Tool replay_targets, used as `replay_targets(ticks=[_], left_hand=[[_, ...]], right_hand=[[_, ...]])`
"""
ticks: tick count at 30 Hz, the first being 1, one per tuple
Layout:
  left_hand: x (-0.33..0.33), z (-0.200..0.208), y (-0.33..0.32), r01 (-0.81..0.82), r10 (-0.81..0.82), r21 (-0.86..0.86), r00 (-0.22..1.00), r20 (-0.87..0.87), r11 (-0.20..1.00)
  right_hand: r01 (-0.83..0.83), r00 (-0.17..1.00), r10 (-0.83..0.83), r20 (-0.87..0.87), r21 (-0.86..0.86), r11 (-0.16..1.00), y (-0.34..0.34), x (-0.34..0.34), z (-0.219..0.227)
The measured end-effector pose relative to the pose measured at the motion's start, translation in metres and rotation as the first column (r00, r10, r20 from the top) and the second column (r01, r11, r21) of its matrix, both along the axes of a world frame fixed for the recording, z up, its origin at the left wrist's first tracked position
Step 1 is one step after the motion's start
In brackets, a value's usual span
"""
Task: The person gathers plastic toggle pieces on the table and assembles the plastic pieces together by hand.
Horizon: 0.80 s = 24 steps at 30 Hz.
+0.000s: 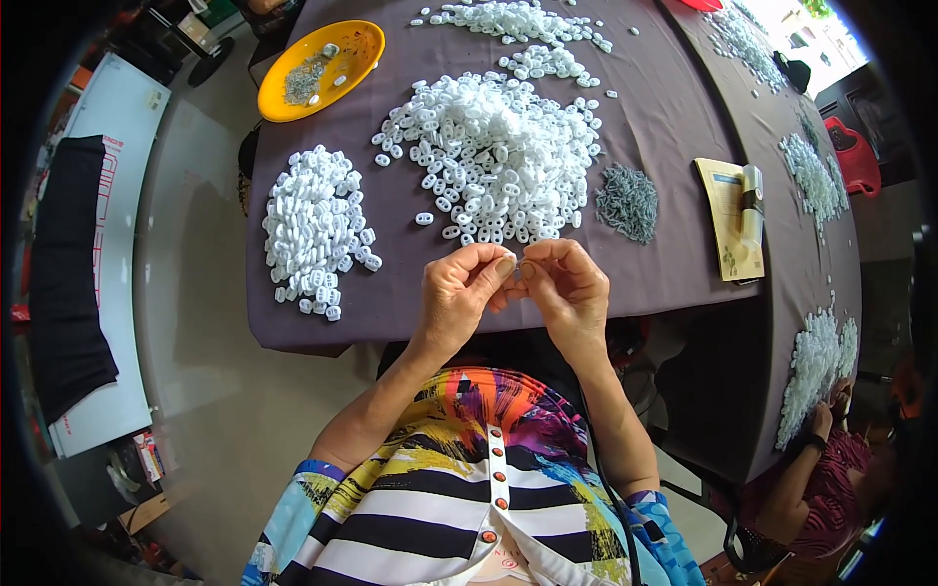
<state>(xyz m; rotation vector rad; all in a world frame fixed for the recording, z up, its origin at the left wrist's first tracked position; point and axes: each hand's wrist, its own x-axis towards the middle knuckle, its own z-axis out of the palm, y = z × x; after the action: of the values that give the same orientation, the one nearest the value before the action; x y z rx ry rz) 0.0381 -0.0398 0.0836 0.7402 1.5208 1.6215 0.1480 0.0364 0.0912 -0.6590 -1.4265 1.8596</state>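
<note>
A pale floor (195, 225) stretches left of the cloth-covered table (674, 107).

L hand (457, 294), R hand (570, 292) pinched, prob. touching

White heap (508, 156) blocks ahead; leftward, tablecloth (399, 210) lies bare.

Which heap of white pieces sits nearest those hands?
The big middle heap, just beyond the left hand and right hand; the smaller left heap lies aside, other white heaps farther off.
</note>
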Motion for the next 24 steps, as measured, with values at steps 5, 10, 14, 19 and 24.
replay_targets(ticks=[5, 10, 14, 19, 24], left_hand=[[0.000, 0.000, 0.001, -0.012, 0.012, -0.017, 1.000, 0.015, 1.000], [0.000, -0.002, 0.001, -0.007, 0.007, 0.003, 0.999, -0.033, 1.000], [0.002, -0.005, -0.003, -0.008, 0.009, 0.016, 0.999, -0.041, 1.000], [0.006, -0.013, -0.004, -0.046, 0.046, 0.000, 0.999, -0.002, 0.999], [0.008, -0.024, -0.004, -0.111, 0.108, -0.055, 0.993, -0.045, 0.992]], right_hand=[[-0.019, 1.000, 0.019, 0.004, 0.025, 1.000, 0.002, -0.001, -0.005], [-0.048, 0.994, 0.024, 0.110, 0.219, 0.975, 0.006, 0.000, -0.010], [-0.078, 0.992, 0.042, 0.120, 0.318, 0.945, 0.006, 0.002, -0.013], [-0.078, 0.985, 0.030, 0.170, 0.286, 0.955, 0.005, 0.000, -0.015], [-0.078, 0.989, 0.063, 0.136, 0.103, 0.992, 0.006, -0.007, -0.032]])
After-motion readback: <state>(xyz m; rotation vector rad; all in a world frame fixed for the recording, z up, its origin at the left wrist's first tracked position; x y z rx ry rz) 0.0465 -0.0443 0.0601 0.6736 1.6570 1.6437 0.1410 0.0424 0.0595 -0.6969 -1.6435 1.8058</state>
